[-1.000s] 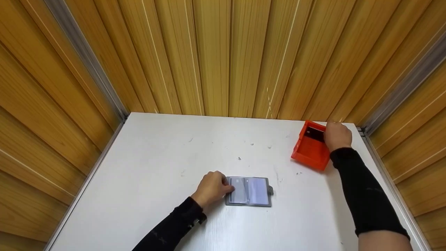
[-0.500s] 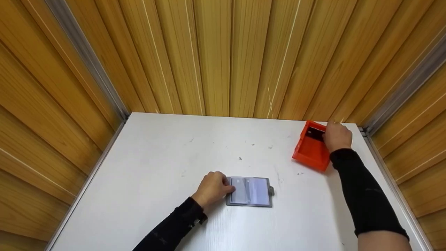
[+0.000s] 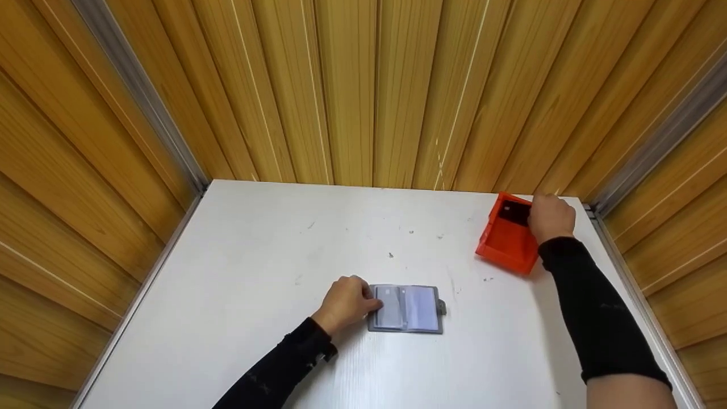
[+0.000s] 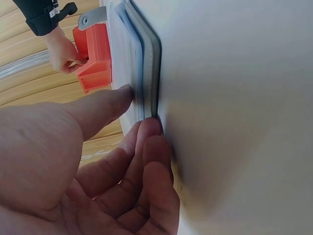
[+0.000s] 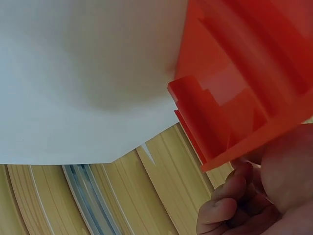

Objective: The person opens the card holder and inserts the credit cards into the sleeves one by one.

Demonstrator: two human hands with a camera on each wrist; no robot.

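Observation:
An opened grey card holder (image 3: 421,308) with clear sleeves lies on the white table, its snap tab (image 3: 442,307) pointing right. My left hand (image 3: 346,302) pinches its left edge; in the left wrist view the thumb (image 4: 115,100) presses the sleeves while curled fingers meet the edge from below. A pale card with a chip (image 3: 388,307) shows in the left sleeve. At the back right, my right hand (image 3: 552,218) reaches over the side of a red bin (image 3: 507,247). It grips a dark card with a chip (image 3: 514,212) inside; the bin wall hides the fingertips in the right wrist view.
Wood-patterned panels (image 3: 375,96) stand behind the table (image 3: 272,244) and along both sides, with metal strips (image 3: 139,94) at the corners. The bin stands near the back right corner. Small dark scuffs mark the tabletop.
The dark card has shifted slightly in the bin along with my right hand. The left hand and card holder stay put; the whole head view has moved a little.

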